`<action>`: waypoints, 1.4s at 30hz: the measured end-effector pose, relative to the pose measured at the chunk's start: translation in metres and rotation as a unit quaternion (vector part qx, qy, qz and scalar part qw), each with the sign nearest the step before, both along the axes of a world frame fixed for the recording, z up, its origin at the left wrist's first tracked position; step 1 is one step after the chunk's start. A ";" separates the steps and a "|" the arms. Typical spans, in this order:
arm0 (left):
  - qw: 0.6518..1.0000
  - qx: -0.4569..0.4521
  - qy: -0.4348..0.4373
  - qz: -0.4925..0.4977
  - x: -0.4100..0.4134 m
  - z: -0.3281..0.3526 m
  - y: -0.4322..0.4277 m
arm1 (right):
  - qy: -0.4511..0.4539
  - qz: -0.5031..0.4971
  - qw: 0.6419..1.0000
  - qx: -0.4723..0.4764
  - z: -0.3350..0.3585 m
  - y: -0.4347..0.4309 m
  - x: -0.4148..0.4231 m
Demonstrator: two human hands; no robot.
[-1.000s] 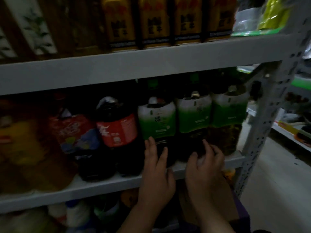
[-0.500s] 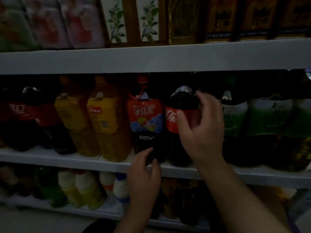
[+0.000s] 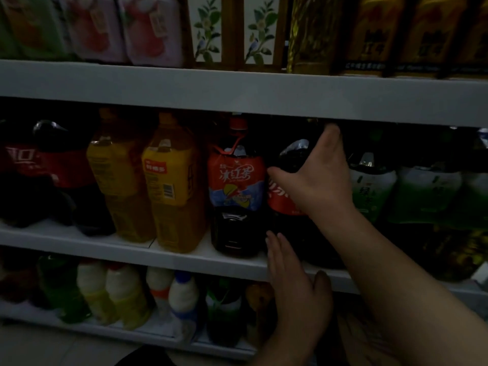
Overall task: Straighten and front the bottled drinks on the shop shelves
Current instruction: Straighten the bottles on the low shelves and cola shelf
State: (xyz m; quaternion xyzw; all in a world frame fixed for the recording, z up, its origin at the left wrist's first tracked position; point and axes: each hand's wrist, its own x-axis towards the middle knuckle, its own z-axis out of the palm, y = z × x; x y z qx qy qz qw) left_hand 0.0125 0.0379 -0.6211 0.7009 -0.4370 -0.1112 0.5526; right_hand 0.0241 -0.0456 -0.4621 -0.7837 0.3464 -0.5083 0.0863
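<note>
right hand is gripping cola bottle high | left hand fingers straight, seemingly touching base | risk: high pull tipping it off shelf

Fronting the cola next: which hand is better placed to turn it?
Right, probably: the right hand grips the cola bottle around its shoulder, while the left hand has straight fingers low at its base.
</note>
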 end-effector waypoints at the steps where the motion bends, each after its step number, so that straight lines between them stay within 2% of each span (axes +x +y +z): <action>1: 1.000 0.006 -0.007 -0.001 0.000 0.000 0.002 | 0.000 0.007 1.000 0.008 0.001 -0.002 -0.002; 6: 0.998 0.004 -0.053 -0.034 0.009 -0.002 0.016 | 0.042 0.010 0.999 0.028 0.012 -0.013 -0.011; 10: 0.998 -0.020 -0.056 0.017 0.043 0.005 0.018 | 0.111 -0.010 0.994 -0.019 0.017 -0.016 -0.016; 13: 0.996 0.017 -0.090 0.002 0.055 0.012 0.014 | 0.184 -0.081 0.974 -0.102 0.014 -0.012 -0.014; 16: 0.993 0.024 -0.111 0.006 0.054 0.013 0.015 | 0.225 -0.149 0.955 -0.126 0.012 -0.007 -0.011; 23: 0.993 0.018 -0.110 0.049 0.058 0.009 0.015 | 0.206 -0.115 0.967 -0.099 0.018 -0.018 -0.010; 27: 0.991 0.008 -0.124 0.053 0.056 0.009 0.018 | 0.221 -0.025 0.974 -0.045 0.024 -0.029 -0.019; 31: 0.987 -0.003 -0.153 0.051 0.058 0.012 0.019 | 0.260 0.042 0.964 -0.034 0.031 -0.034 -0.026; 33: 0.983 -0.011 -0.177 0.048 0.057 0.013 0.019 | 0.279 0.019 0.960 -0.030 0.030 -0.033 -0.025; 36: 0.978 -0.031 -0.199 0.049 0.052 0.011 0.017 | 0.256 -0.079 0.960 -0.078 0.026 -0.024 -0.020; 38: 0.976 -0.038 -0.208 0.050 0.050 0.008 0.017 | 0.246 -0.110 0.957 -0.102 0.025 -0.020 -0.017; 42: 0.971 -0.047 -0.228 0.061 0.050 0.002 0.014 | 0.239 -0.051 0.968 -0.061 0.029 -0.029 -0.016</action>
